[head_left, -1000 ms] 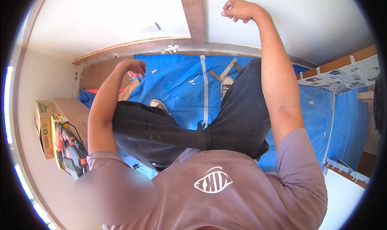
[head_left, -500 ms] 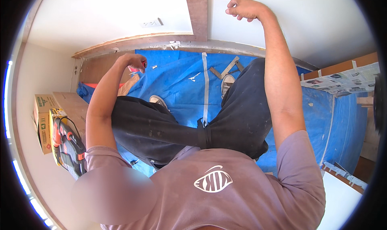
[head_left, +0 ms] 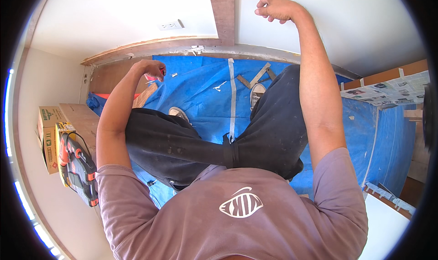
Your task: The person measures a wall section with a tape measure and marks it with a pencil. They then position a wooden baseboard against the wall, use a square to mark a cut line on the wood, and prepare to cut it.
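Looking straight down my own front here, purple shirt [head_left: 237,214] filling the bottom and dark trousers [head_left: 200,146] over a blue tarp [head_left: 200,91] on the floor. My 2 hands are well apart. The right hand [head_left: 276,8] is up high against the white wall [head_left: 342,27], curled into a loose fist just beside a vertical wooden strip [head_left: 222,11]; I can't tell if anything is inside that fist. That strip has its long axis running up the wall, its lower end meeting the wooden baseboard [head_left: 150,48] at the floor line.

The left hand [head_left: 153,70] is down low near the baseboard corner, fingers closed on a small red thing [head_left: 162,71]. It's too tiny to tell which way it points or what it is exactly. A flat wooden piece [head_left: 145,95] lies on the tarp just below that hand, angled diagonally.

Both shoes [head_left: 258,90] show on the tarp, with some crossed wood scraps [head_left: 258,75] near the right one. Off to the left sits an orange and black power tool [head_left: 77,169] beside a cardboard box [head_left: 48,137]. A wall outlet [head_left: 169,25] is above the baseboard.
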A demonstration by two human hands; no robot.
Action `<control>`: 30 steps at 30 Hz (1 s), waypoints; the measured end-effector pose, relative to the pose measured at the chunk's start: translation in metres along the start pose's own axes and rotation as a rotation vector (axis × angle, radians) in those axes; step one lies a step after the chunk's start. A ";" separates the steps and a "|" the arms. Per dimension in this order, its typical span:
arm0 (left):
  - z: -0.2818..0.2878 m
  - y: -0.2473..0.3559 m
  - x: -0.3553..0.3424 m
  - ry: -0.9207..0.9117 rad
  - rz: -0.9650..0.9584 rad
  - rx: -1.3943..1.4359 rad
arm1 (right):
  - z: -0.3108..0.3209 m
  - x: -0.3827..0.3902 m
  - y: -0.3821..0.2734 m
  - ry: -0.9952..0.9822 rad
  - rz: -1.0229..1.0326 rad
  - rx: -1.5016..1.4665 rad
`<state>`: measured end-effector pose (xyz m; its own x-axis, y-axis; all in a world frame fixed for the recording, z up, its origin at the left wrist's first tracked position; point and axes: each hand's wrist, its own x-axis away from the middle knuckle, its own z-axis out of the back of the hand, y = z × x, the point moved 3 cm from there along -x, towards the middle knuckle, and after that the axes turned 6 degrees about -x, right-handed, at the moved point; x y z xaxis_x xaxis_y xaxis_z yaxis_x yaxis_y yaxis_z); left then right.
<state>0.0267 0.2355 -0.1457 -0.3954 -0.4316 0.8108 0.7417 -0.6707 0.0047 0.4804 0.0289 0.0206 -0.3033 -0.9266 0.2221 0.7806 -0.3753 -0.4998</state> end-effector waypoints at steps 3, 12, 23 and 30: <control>0.000 0.002 -0.002 0.046 -0.034 -0.021 | 0.000 0.000 0.000 -0.012 -0.005 -0.014; -0.081 0.082 -0.051 0.178 -0.447 -0.329 | 0.006 0.010 -0.012 0.055 0.062 0.126; -0.260 0.213 -0.123 0.511 -0.274 0.109 | 0.009 0.048 -0.056 0.078 0.140 0.188; -0.161 0.202 -0.193 0.826 -0.097 0.835 | 0.013 0.053 -0.054 0.046 0.080 0.180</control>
<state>0.1654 0.0865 -0.3948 -0.4733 -0.8659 0.1620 0.6925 -0.2521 0.6760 0.4294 0.0006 0.0704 -0.2578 -0.9550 0.1468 0.8872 -0.2942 -0.3554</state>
